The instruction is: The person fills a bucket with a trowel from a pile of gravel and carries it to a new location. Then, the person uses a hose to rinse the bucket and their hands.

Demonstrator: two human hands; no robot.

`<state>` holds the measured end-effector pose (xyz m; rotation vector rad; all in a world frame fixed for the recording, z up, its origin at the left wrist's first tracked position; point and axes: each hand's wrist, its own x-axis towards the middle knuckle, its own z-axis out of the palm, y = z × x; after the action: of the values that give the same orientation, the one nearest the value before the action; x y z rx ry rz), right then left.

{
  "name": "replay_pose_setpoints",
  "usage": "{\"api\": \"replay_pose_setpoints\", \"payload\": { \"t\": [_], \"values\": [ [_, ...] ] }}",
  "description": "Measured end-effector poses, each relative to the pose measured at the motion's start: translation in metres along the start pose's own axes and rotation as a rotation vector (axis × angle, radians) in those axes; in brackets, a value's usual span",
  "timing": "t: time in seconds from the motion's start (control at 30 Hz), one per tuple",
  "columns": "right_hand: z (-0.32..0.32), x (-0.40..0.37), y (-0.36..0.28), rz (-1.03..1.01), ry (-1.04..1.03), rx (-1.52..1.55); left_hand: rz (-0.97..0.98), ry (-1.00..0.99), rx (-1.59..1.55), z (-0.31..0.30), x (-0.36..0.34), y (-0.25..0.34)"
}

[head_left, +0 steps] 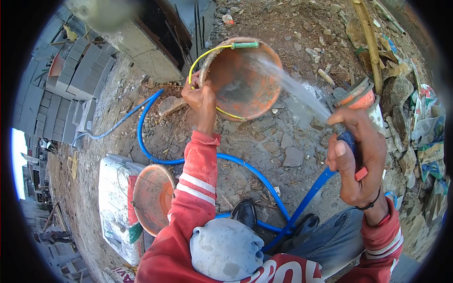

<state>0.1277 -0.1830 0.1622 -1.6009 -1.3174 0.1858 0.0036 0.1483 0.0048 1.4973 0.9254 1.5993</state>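
Observation:
My left hand (pixel 202 101) is closed on the near-left rim of an orange, mud-stained bucket (pixel 266 101), beside its yellow wire handle with a green grip (pixel 245 45). The bucket is tilted, its mouth facing me, with a little greyish water at the bottom. In my right hand (pixel 361 158) is a blue hose (pixel 314 191), with my fingers wrapped round its dark nozzle end. A white spray of water (pixel 299 87) shoots from it into the bucket. Something small and red sticks out below my fingers.
A second orange bucket (pixel 146 207) stands at left against a white sack (pixel 115 212). The hose loops over the rubble ground near my black shoes (pixel 244 213). Concrete blocks (pixel 78 70) are stacked at far left, a concrete column (pixel 146 52) stands behind, and stones and plastic scraps (pixel 429 141) lie at right.

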Motion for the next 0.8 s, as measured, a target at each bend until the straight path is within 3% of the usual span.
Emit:
{"api": "replay_pose_setpoints", "payload": {
  "t": [0.13, 0.4, 0.8],
  "values": [
    [0.0, 0.002, -0.004, 0.034, -0.1, -0.047, -0.006, -0.029, 0.04, 0.003, -0.001, -0.012],
    [0.003, -0.001, 0.002, 0.03, 0.011, -0.094, 0.141, -0.032, 0.099, 0.009, -0.003, -0.015],
    [0.002, 0.001, 0.004, 0.144, -0.059, -0.23, 0.105, -0.064, -0.021, 0.005, -0.003, 0.002]
  ]
}}
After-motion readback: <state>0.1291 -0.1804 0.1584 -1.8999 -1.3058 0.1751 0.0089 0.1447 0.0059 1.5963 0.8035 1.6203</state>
